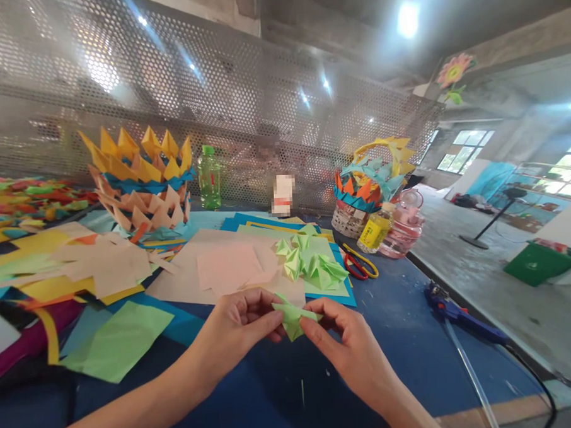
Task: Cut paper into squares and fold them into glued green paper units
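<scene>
1. from the head camera, the left hand (238,326) and the right hand (345,337) meet low in the middle, just above the blue table (404,335).
2. both hands pinch one small green folded paper (292,318). the left fingers are closed on its left side. the right fingers are closed on its right side.
3. the green folded paper is held up between the two hands, not lying on the table.
4. just behind the hands lies a pile of green folded pieces (311,263) on flat sheets of paper.
5. a pale pink sheet (226,267) lies to the left of that pile.
6. red and yellow scissors (361,264) lie just right of the pile.
7. a yellow bottle (375,230) and a pink jar (404,228) stand near the scissors, touching or almost touching.
8. a big paper basket (139,182) with yellow points stands at the back left. a green bottle (209,177) stands beside it.
9. a smaller paper basket (367,188) stands at the back right.
10. a blue glue gun (455,314) lies at the right edge of the table.
11. a light green sheet (118,341) lies flat on the left, near the left arm.
</scene>
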